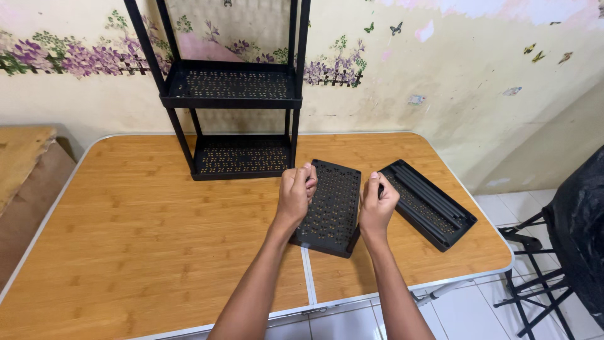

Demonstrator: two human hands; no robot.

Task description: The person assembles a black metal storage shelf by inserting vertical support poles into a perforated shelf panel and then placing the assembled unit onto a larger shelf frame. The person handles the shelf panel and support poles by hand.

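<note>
Two shelves already stand fixed in the black rack (233, 94) at the back of the table (126, 220), while the left hand (296, 195) and right hand (376, 208) grip a loose perforated shelf (330, 208) between them, and another tray (428, 203) with poles lies unused beside it.

Home room, flower-and-butterfly wall decals (88, 56), folding wooden table (145, 233), tiled floor (472, 315)

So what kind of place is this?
Probably a room in a home: a folding wooden-topped table, a painted wall with flower and butterfly stickers, white floor tiles. Both hands hold a black perforated shelf tray.
</note>
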